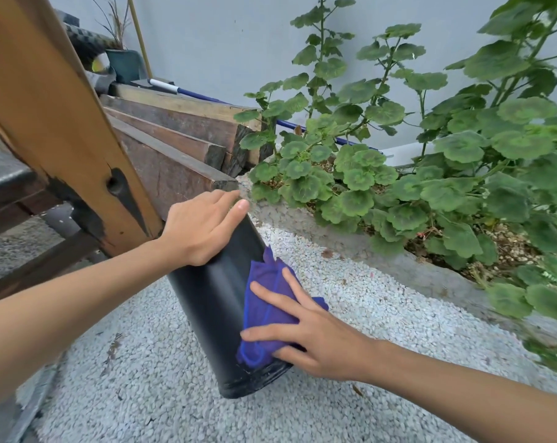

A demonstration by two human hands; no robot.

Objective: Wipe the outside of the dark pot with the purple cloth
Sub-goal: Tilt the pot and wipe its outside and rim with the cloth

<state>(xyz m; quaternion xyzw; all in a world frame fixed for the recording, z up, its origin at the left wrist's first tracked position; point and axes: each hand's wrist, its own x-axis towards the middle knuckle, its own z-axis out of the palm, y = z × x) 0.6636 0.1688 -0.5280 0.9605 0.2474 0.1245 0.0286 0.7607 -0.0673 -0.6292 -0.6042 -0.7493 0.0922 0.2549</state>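
A tall dark pot [213, 302] lies tilted over the white gravel, its base toward me at the bottom and its far end under my left hand. My left hand [200, 228] rests on the pot's upper end, fingers stretched over it, holding it steady. My right hand [306, 330] presses a crumpled purple cloth [267, 308] flat against the pot's right side, fingers spread on the cloth. The pot's far rim is hidden by my left hand.
Stacked wooden beams [175, 148] and a slanted orange plank [56, 123] stand left of the pot. A concrete planter edge [382, 257] with leafy green plants [430, 174] runs along the right. White gravel [175, 394] covers the ground. A blue-handled tool [200, 95] lies behind the beams.
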